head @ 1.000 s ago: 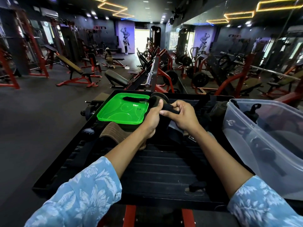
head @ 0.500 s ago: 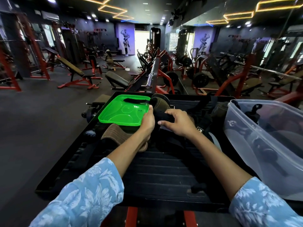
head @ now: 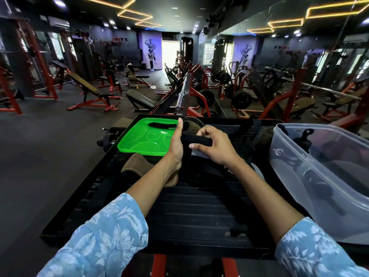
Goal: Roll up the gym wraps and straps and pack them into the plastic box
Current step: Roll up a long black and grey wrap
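Observation:
Both hands hold a black strap (head: 196, 139) above the black ribbed platform (head: 199, 212). My left hand (head: 176, 140) grips its left end, thumb pointing up. My right hand (head: 214, 147) pinches the rolled part between thumb and fingers, and the strap's loose tail hangs down below it. The clear plastic box (head: 323, 176) stands at the right with several dark straps inside. A rolled olive wrap (head: 192, 125) lies just behind my hands. A brown ribbed wrap (head: 137, 165) lies under my left forearm.
The box's green lid (head: 143, 137) lies upturned at the platform's far left with a black strap (head: 161, 124) on it. More dark straps lie between my right hand and the box. Red gym machines, benches and a barbell (head: 181, 92) stand beyond the platform.
My hands lowered slightly with the strap, then lifted again. My left thumb now points up and my right hand has shifted its pinch along the roll.

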Available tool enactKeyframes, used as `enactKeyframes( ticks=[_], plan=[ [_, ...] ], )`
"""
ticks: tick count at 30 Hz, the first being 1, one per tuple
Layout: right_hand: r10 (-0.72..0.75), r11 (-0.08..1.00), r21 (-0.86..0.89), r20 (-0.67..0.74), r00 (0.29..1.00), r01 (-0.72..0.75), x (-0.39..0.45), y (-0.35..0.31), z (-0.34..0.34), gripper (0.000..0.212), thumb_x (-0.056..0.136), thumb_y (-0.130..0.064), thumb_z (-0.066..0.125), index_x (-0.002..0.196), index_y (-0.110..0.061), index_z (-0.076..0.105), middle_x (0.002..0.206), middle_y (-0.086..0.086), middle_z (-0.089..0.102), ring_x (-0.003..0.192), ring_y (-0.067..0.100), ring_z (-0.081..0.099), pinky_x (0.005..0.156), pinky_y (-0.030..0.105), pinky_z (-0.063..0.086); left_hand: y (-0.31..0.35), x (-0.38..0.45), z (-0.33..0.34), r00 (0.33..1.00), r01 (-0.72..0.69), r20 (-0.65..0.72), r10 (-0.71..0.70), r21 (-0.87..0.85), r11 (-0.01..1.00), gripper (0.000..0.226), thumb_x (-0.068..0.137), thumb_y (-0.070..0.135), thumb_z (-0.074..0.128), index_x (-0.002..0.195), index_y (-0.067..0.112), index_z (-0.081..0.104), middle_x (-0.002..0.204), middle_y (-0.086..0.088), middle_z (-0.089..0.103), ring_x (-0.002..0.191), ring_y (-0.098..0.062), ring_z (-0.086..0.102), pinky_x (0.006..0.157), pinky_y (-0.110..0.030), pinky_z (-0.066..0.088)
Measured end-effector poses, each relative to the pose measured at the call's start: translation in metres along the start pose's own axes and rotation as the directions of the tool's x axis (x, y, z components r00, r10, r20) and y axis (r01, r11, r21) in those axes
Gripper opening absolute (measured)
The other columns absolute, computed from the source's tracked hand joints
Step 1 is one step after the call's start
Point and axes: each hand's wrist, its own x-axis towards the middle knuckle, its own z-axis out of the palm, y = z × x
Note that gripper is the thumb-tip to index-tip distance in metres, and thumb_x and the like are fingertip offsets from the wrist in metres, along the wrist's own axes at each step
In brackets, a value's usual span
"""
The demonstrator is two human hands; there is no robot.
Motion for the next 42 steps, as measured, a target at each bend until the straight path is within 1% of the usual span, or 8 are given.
enactKeyframes(
  ticks=[4, 8, 17, 21, 25, 33, 38, 42],
  plan=[
    [-0.045, 0.988, 0.150, 0.157, 0.987, 0.021, -0.001, -0.003, -0.004, 0.046, 0.076, -0.020, 0.076, 0.118, -0.012, 0.060, 0.113, 0.005, 0.065, 0.104, 0.012, 0.060, 0.090, 0.015, 0.043, 0.010, -0.011, 0.000, 0.975, 0.100, 0.196, -0.103, 0.027, 0.995, 0.085, 0.082, 0.074, 0.019, 0.094, 0.003, 0.063, 0.084, -0.014, 0.067, 0.074, -0.026, 0.066, 0.072, -0.032, 0.055],
    [-0.045, 0.955, 0.297, 0.169, 0.985, -0.007, -0.004, -0.003, -0.002, 0.022, 0.074, -0.009, 0.076, 0.091, -0.011, 0.062, 0.080, -0.001, 0.063, 0.067, -0.001, 0.057, 0.069, 0.017, 0.045, 0.011, -0.014, 0.001, 0.938, 0.185, 0.288, -0.196, 0.063, 0.981, 0.089, 0.073, 0.078, 0.023, 0.092, 0.001, 0.063, 0.078, -0.015, 0.068, 0.069, -0.026, 0.068, 0.068, -0.032, 0.056],
    [0.091, 0.992, 0.095, -0.143, 0.986, -0.078, -0.001, 0.006, 0.005, 0.035, 0.063, -0.024, 0.085, 0.076, -0.017, 0.053, 0.063, -0.014, 0.054, 0.052, -0.004, 0.050, 0.054, 0.011, 0.036, -0.003, -0.004, 0.007, 0.989, 0.081, 0.113, -0.099, 0.160, 0.984, 0.046, 0.096, 0.045, 0.037, 0.084, 0.014, 0.070, 0.075, -0.004, 0.071, 0.062, -0.013, 0.067, 0.061, -0.024, 0.054],
    [0.097, 0.995, 0.024, -0.146, 0.985, -0.094, -0.001, 0.008, 0.010, 0.040, 0.062, -0.035, 0.085, 0.074, -0.020, 0.049, 0.064, -0.010, 0.057, 0.059, 0.010, 0.055, 0.061, 0.032, 0.046, 0.003, -0.007, 0.003, 0.975, 0.163, 0.110, -0.193, 0.238, 0.957, 0.036, 0.094, 0.041, 0.040, 0.087, 0.016, 0.065, 0.063, -0.002, 0.068, 0.051, -0.013, 0.063, 0.051, -0.022, 0.049],
    [0.049, 0.984, -0.162, -0.140, 0.989, -0.072, -0.006, -0.001, 0.012, 0.048, 0.068, -0.045, 0.078, 0.100, -0.016, 0.056, 0.089, 0.000, 0.067, 0.083, 0.018, 0.062, 0.066, 0.030, 0.044, 0.001, -0.004, 0.006, 0.996, 0.078, -0.065, -0.065, 0.208, 0.975, 0.025, 0.091, 0.026, 0.044, 0.079, 0.016, 0.064, 0.063, 0.003, 0.067, 0.059, -0.013, 0.060, 0.060, -0.027, 0.044],
    [-0.021, 0.965, -0.260, -0.167, 0.986, -0.024, -0.008, -0.009, 0.013, 0.036, 0.070, -0.047, 0.076, 0.086, -0.018, 0.061, 0.086, -0.001, 0.070, 0.077, 0.019, 0.063, 0.061, 0.029, 0.045, 0.003, 0.002, 0.003, 0.958, -0.005, -0.279, 0.060, 0.196, 0.981, 0.044, 0.088, 0.024, 0.046, 0.048, 0.019, 0.063, 0.051, 0.005, 0.058, 0.055, -0.017, 0.050, 0.054, -0.027, 0.037],
    [-0.022, 0.987, -0.162, -0.108, 0.994, 0.005, -0.006, -0.008, 0.009, 0.038, 0.064, -0.046, 0.080, 0.080, -0.021, 0.056, 0.083, -0.005, 0.069, 0.080, 0.017, 0.064, 0.070, 0.037, 0.052, 0.003, -0.001, 0.007, 0.977, -0.076, -0.189, 0.096, 0.110, 0.991, 0.055, 0.093, 0.023, 0.040, 0.043, 0.019, 0.063, 0.046, 0.007, 0.057, 0.044, -0.009, 0.055, 0.046, -0.017, 0.042],
    [-0.043, 0.999, -0.021, -0.014, 0.999, 0.043, -0.005, -0.008, 0.008, 0.046, 0.063, -0.037, 0.083, 0.102, -0.019, 0.065, 0.100, -0.001, 0.071, 0.093, 0.008, 0.065, 0.085, 0.027, 0.051, 0.006, -0.004, 0.003, 0.995, -0.089, -0.039, 0.093, 0.088, 0.992, 0.071, 0.093, 0.059, 0.022, 0.064, 0.013, 0.068, 0.065, -0.004, 0.068, 0.058, -0.015, 0.064, 0.058, -0.023, 0.050]
  ],
)
